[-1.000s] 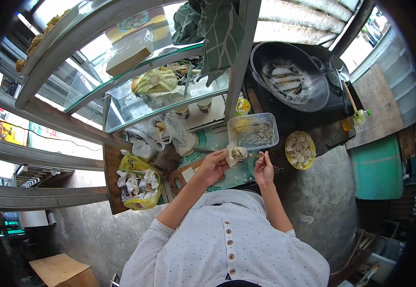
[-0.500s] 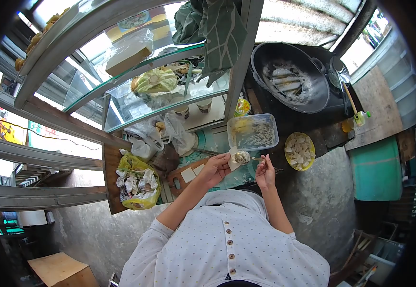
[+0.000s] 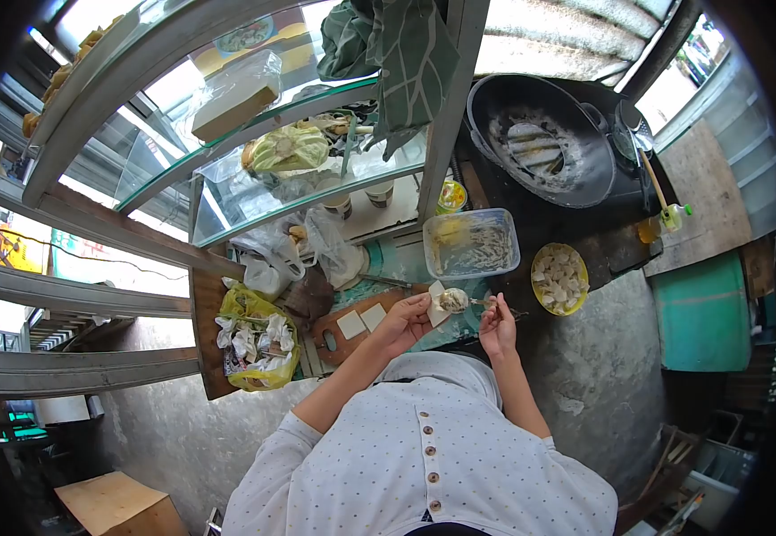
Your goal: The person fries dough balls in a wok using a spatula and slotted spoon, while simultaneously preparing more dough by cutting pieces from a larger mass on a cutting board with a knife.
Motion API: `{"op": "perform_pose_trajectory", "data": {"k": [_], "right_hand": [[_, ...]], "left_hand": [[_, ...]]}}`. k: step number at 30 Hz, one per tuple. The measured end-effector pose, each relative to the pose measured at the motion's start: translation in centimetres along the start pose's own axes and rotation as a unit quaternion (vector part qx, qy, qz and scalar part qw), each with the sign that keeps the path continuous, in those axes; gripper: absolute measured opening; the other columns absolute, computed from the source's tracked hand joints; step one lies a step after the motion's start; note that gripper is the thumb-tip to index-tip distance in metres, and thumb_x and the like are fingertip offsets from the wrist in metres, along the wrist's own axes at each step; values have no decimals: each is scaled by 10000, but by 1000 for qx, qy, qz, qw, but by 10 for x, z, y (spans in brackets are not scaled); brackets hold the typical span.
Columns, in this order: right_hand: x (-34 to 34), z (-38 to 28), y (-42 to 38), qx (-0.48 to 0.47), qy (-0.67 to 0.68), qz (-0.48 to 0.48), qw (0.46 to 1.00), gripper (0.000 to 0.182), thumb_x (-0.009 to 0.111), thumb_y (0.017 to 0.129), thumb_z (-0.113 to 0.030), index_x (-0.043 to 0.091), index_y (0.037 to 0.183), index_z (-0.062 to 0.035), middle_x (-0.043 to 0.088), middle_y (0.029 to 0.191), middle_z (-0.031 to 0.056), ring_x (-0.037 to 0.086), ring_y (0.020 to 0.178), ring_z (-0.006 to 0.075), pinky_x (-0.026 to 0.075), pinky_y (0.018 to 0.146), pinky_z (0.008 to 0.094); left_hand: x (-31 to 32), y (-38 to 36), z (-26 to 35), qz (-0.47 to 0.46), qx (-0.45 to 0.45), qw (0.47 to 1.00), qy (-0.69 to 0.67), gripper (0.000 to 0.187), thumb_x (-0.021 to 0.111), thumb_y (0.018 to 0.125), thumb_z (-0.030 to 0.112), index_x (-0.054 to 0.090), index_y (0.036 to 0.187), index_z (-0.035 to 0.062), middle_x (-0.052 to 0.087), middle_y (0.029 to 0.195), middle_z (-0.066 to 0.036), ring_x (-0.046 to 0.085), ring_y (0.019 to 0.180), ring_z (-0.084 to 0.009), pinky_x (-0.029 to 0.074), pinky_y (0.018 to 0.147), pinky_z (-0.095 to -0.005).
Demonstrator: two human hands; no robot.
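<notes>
My left hand (image 3: 405, 323) pinches a pale square dumpling wrapper (image 3: 435, 313) by its left side. A metal spoon (image 3: 481, 302) is gripped in the fingers of my right hand (image 3: 498, 330). Its bowl, heaped with whitish filling (image 3: 452, 300), overlaps the wrapper's right side. Just beyond both hands sits a clear plastic container (image 3: 470, 246) with smears of filling on its bottom. Left of my left hand, more square wrappers (image 3: 350, 324) lie on a wooden cutting board (image 3: 328, 348).
A yellow plate (image 3: 538, 297) of folded dumplings stands right of the container. Behind it is a large dark wok (image 3: 540, 152). A yellow bag of crumpled waste (image 3: 257, 344) sits at the left, below a glass display case (image 3: 317, 192) holding a cabbage (image 3: 288, 149).
The spoon's bowl has come slightly toward me, and more of the wrapper shows beside it. My right hand has shifted a little; both hands keep their grip.
</notes>
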State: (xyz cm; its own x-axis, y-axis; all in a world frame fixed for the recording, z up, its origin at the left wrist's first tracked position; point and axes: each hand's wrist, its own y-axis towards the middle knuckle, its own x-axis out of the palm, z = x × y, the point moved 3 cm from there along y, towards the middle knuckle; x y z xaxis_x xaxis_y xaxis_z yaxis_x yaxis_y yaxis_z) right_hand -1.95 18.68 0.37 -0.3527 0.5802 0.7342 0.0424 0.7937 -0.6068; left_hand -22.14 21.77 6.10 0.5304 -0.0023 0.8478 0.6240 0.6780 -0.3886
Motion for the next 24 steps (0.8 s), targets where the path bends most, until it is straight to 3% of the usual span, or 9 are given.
{"op": "perform_pose_trajectory", "data": {"k": [12, 24], "right_hand": [[-5, -1, -2, 13, 11, 14, 1000, 209, 546, 890, -251, 604, 774, -88, 579, 596, -16, 555, 512, 61, 522, 495, 183], [-23, -12, 6, 2, 28, 27, 999, 195, 552, 886, -252, 607, 793, -90, 600, 629, -13, 582, 548, 65, 524, 505, 190]], "left_hand": [[-3, 3, -4, -1, -8, 1000, 7, 350, 466, 912, 136, 423, 1203, -55, 528, 1179, -125, 531, 1076, -196, 401, 1006, -359], [-14, 3, 2, 8, 12, 1000, -13, 312, 457, 920, 143, 453, 1174, -38, 558, 1122, -121, 563, 1030, -215, 446, 949, -343]]}}
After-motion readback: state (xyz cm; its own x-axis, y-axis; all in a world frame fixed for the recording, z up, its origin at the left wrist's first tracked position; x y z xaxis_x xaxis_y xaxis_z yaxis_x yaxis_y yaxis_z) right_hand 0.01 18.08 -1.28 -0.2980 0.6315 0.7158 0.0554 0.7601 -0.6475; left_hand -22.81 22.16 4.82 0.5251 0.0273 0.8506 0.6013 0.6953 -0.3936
